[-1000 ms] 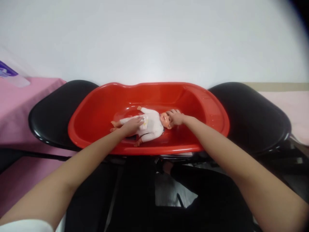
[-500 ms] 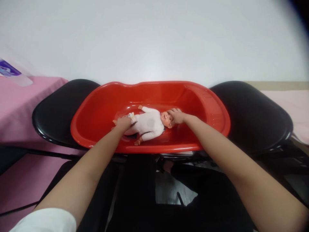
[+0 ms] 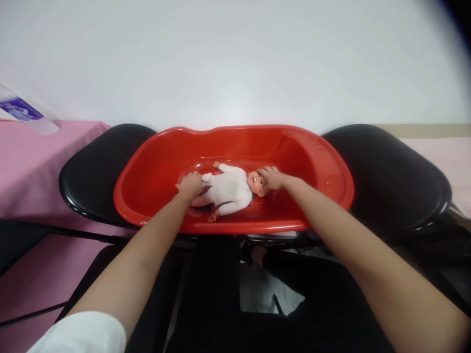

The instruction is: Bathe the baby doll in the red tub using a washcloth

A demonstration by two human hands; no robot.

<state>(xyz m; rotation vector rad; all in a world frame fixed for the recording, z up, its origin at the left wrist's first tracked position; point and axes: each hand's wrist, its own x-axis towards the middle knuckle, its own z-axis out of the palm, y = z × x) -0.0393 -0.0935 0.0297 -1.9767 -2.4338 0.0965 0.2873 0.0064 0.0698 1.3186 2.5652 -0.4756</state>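
So there's 1 baby doll (image 3: 228,190) lying on its back in the bottom of 1 red plastic tub (image 3: 316,162), head pointing to the person's right, dressed in a white onesie. The left hand (image 3: 190,185) is down at the doll's legs with its grip curled closed around the feet end (looks like it's bunched on the white fabric there, hard to be sure). The right hand (image 3: 271,179) rests on the doll's head, fingers laid flat and together over the crown rather than pinching anything.

As for progress: I'd say it's early-to-middle. The doll is in the tub and steadied at both ends, but the onesie is fully on and I can't see any water.

Count of stuff: 1 doll, 1 tub, 2 black chair seats (image 3: 386,171) (the tub straddles both), 1 clear bottle with a purple label (image 3: 25,115) on the pink cloth (image 3: 29,166) off to the left.
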